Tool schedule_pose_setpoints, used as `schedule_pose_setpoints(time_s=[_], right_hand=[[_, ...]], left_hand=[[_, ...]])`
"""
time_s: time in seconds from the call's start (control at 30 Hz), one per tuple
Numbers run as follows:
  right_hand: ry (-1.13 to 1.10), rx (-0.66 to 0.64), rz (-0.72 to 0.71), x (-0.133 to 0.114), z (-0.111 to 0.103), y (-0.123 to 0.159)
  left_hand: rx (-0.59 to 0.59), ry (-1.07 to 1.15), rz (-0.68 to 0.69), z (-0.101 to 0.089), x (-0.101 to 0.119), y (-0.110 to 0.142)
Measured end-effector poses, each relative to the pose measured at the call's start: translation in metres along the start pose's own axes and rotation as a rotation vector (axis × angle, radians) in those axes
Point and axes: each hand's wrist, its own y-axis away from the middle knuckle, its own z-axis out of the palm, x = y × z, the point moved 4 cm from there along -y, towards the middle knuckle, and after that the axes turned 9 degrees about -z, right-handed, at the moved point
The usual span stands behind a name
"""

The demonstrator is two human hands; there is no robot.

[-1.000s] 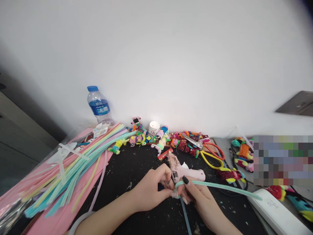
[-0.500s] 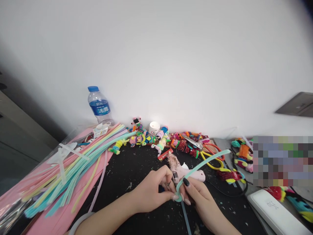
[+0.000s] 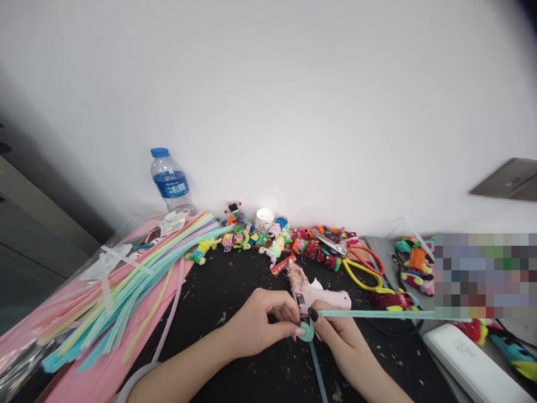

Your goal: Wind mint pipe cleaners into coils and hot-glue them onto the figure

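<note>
My left hand (image 3: 262, 323) and my right hand (image 3: 338, 331) meet low in the middle over a black table (image 3: 235, 280). Both pinch a mint-green pipe cleaner (image 3: 377, 314). Its near end is wound into a small flat coil (image 3: 306, 332) between my fingertips. The long free end runs straight out to the right, level with the table. A second pale blue strand (image 3: 316, 369) hangs down from the coil toward me. A pink glue gun (image 3: 312, 294) lies just behind my fingers.
A heap of pastel pipe cleaners (image 3: 126, 280) lies on pink sheets at left, near a water bottle (image 3: 169, 182). Small fuzzy figures (image 3: 272, 238), a lit candle (image 3: 264, 218) and scissors (image 3: 356, 260) line the wall. A white power bank (image 3: 474, 364) sits at right.
The free end of the mint pipe cleaner swung up and back, then down to level on the right. The coil between my fingers has grown rounder and tighter.
</note>
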Motion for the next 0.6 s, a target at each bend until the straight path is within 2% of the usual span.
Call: schedule_pose_setpoints(time_s=[0.13, 0.4, 0.6], right_hand=[[0.012, 0.038, 0.015, 0.0045, 0.0004, 0.0033], [0.035, -0.003, 0.031, 0.0100, 0.0029, 0.0056], [0.050, 0.014, -0.002, 0.0074, 0.0014, 0.0018]], left_hand=[[-0.004, 0.004, -0.016, -0.0002, -0.0003, -0.0006], [-0.055, -0.006, -0.032, 0.0016, 0.0022, 0.0025], [-0.034, 0.137, -0.082, 0.0015, -0.0028, -0.0007]])
